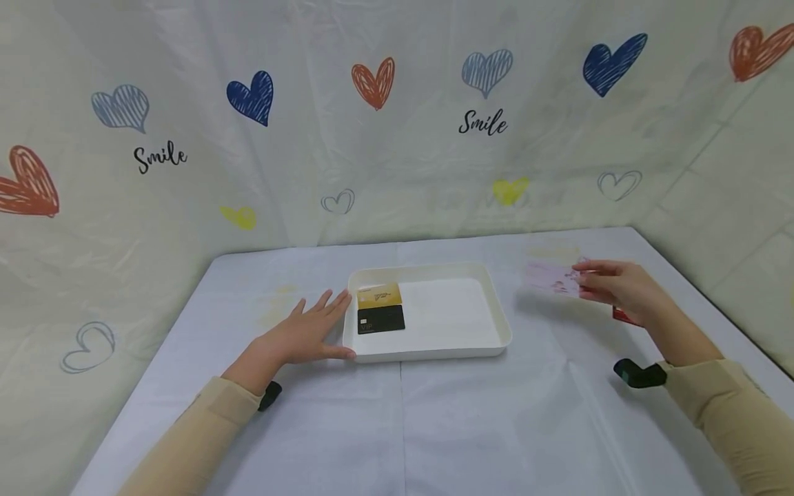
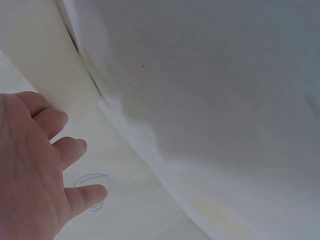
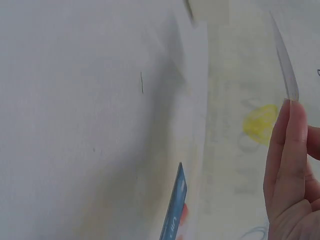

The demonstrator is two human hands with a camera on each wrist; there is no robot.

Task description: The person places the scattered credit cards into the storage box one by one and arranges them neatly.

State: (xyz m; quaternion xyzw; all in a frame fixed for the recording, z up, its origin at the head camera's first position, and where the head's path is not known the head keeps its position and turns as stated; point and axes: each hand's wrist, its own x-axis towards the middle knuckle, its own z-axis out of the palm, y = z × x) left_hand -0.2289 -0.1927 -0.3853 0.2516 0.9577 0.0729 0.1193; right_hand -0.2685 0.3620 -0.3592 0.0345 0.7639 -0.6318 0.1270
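Note:
A white rectangular tray [image 1: 446,355] sits mid-table, with a gold card [image 1: 380,296] and a black card marked VIP [image 1: 381,319] lying at its left end. My left hand [image 1: 304,334] is spread at the tray's left side, fingertips and thumb right at the rim. To the right of the tray, my right hand [image 1: 623,289] pinches a pale pink card [image 1: 552,275] with a printed pattern by its right edge. The right wrist view shows this thin card [image 3: 285,65] nearly edge-on, above the table.
Partly hidden behind my right wrist is a red item [image 1: 626,316]. A blue strip with white lettering [image 3: 175,205] stands low in the right wrist view. A white sheet [image 1: 471,420] covers the table; behind it hangs a backdrop [image 1: 422,165] printed with hearts.

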